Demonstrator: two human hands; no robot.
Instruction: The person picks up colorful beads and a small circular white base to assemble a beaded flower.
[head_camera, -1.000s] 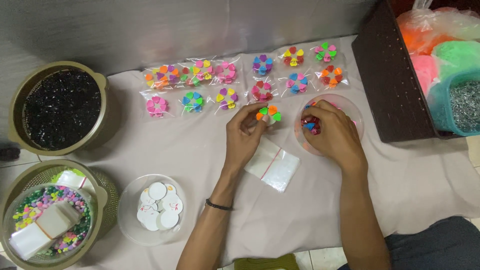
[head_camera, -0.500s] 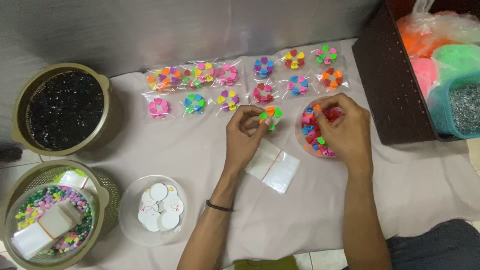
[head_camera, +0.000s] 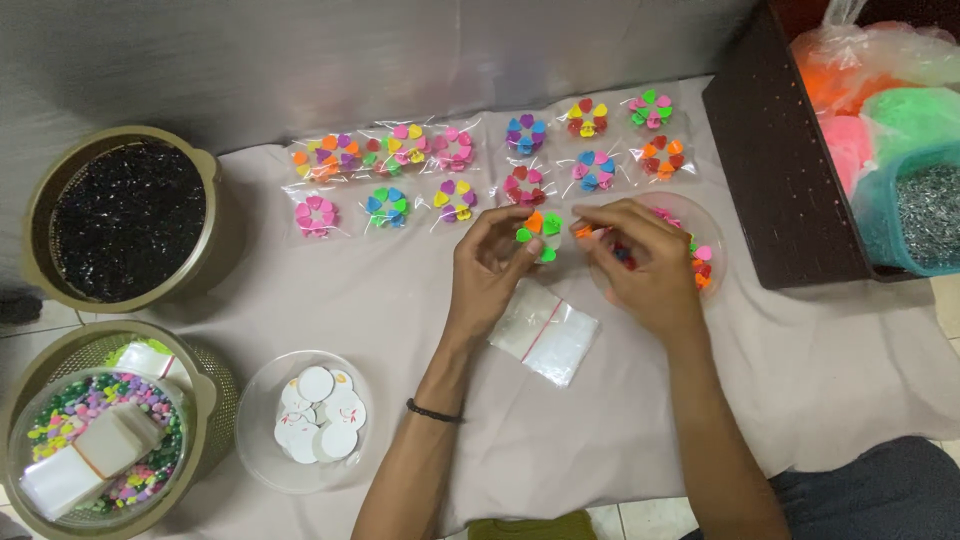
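Nearest: clear dish of white discs low left; basket of mixed coloured beads with stack of small bags at the corner. Centre: pile of clear zip bags on grey cloth, just below both hands.

Left hand pinching a partly filled clip disc at fingertips, face up, roughly flat. Right hand pinched on one small orange clip, just right of disc, tip pointing left toward it; right nearer the clear bowl of loose clips, bowl mostly hidden under that hand.

Beyond: rows of bagged clip flowers. Far left: basket of black bits. Bins at right cut off, contents unclear.
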